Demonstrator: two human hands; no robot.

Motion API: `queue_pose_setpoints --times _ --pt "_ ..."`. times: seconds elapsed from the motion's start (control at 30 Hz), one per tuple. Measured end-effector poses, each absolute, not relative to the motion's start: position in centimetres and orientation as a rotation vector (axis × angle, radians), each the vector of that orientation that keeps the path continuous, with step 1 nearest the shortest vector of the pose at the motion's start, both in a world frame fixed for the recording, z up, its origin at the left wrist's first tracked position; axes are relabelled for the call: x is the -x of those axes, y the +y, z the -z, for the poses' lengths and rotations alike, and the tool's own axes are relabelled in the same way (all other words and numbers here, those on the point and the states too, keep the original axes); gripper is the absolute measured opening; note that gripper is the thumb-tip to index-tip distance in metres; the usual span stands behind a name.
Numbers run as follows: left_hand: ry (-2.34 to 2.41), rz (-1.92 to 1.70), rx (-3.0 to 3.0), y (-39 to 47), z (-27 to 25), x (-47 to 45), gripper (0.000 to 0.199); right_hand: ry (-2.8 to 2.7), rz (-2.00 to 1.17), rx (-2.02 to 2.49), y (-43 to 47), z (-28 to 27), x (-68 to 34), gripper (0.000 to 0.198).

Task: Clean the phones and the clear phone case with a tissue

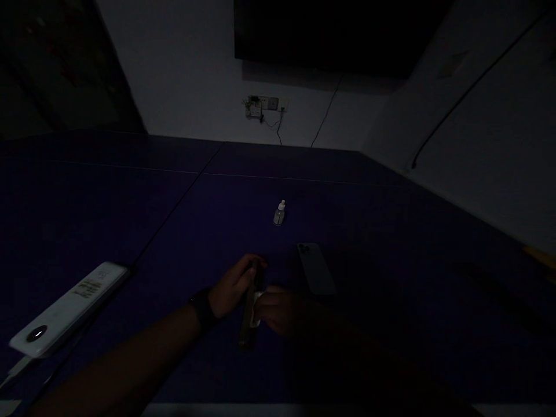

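My left hand (233, 288), with a dark watch (203, 308) on its wrist, is closed around the far end of a long dark object with a brownish edge (245, 324). The dim light hides what kind of object it is. Against its side, my right hand (278, 310) presses a crumpled white wipe (257, 304) pinched in its fingers. Just right of my hands lies a smartphone (318, 269), back side up. Beyond them a small clear bottle with a white dropper cap (279, 214) stands upright.
At the left a white power bank (72, 310) lies on the dark blue table (174, 202), with a cable at its near end. Wall sockets (264, 104) with cords sit under a large black screen (330, 35). A dark flat shape lies at the right.
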State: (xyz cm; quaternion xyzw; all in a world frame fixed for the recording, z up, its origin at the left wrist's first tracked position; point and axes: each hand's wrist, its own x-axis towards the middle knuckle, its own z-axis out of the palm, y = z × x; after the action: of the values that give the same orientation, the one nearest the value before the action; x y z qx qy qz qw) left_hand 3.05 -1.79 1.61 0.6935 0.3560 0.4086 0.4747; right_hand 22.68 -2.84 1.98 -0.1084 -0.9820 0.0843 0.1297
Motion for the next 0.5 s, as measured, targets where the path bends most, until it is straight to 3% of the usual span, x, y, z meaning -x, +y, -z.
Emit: queue_pose_setpoints --times 0.23,0.5 --pt "0.9 -0.972 -1.738 -1.8 -1.8 -3.0 0.044 -2.912 -0.23 0.199 -4.8 -2.3 -22.4 0.023" --pt "0.832 -0.979 -1.688 -1.5 -1.7 -3.2 0.044 -2.786 0.05 0.659 1.4 0.0 -23.0 0.02"
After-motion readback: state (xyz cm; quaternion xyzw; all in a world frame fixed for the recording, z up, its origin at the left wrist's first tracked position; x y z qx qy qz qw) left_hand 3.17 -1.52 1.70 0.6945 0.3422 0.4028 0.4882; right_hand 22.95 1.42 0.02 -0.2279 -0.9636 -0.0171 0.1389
